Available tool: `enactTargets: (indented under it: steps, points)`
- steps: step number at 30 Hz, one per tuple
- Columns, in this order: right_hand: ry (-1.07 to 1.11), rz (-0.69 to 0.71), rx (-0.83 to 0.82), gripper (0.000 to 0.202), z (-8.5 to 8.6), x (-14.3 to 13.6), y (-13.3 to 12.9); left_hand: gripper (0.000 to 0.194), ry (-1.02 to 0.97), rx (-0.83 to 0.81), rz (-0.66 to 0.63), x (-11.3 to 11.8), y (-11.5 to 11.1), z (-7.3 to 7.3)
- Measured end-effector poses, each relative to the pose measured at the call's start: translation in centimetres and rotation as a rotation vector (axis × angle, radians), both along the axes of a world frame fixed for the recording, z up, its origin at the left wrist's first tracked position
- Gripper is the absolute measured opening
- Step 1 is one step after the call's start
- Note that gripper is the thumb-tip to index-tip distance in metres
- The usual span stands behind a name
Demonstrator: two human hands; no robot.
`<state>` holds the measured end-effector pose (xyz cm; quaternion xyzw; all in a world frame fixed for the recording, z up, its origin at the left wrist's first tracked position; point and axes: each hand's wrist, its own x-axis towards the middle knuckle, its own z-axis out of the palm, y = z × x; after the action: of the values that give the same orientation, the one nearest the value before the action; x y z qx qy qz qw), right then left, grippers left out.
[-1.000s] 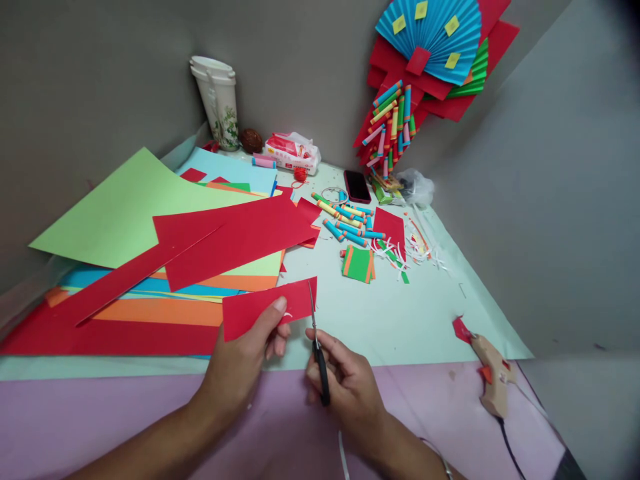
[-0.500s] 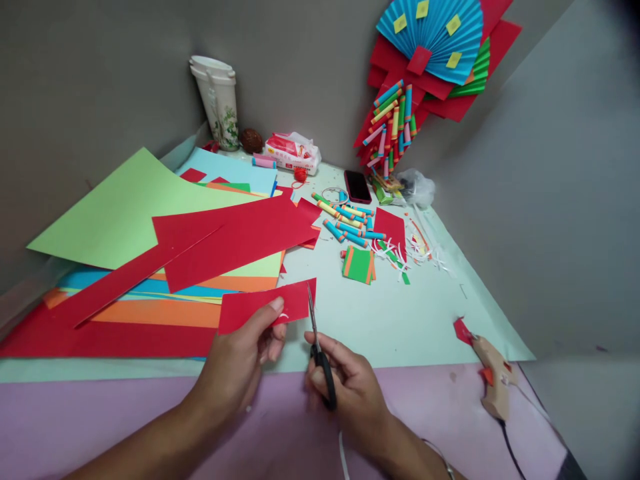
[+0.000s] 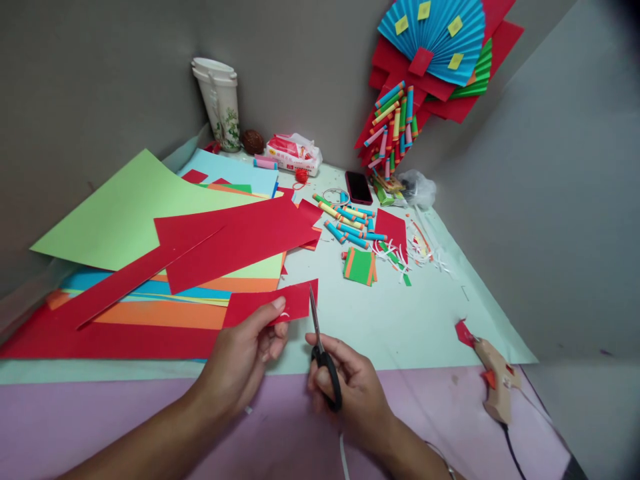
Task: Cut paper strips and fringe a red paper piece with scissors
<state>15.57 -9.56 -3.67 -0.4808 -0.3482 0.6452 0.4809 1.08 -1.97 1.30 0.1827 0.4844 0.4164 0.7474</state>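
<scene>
Toward the table's near edge, the person's left hand pinches red paper while the right hand grips scissors at its end.

Nothing legible; tiny, unreadable print on the red-and-white packet

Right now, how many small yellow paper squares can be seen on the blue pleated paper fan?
4 on the blue pleated paper fan: left yellow paper square, upper-middle one, upper-right one, lower-right one. The fan's top is cut off; more may be hidden.
</scene>
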Motion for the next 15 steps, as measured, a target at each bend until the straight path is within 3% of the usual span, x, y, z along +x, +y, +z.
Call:
enactTargets:
  steps: [8,15]
  points:
    - [-0.104,0.083,0.136,0.043,-0.4,-0.2,-0.4,0.036,0.215,0.171,-0.014,-0.5,0.0,-1.1]
    - [-0.397,0.037,0.208,0.041,-0.5,-0.6,-0.6,0.040,0.363,0.281,0.000,-0.9,0.3,-1.3]
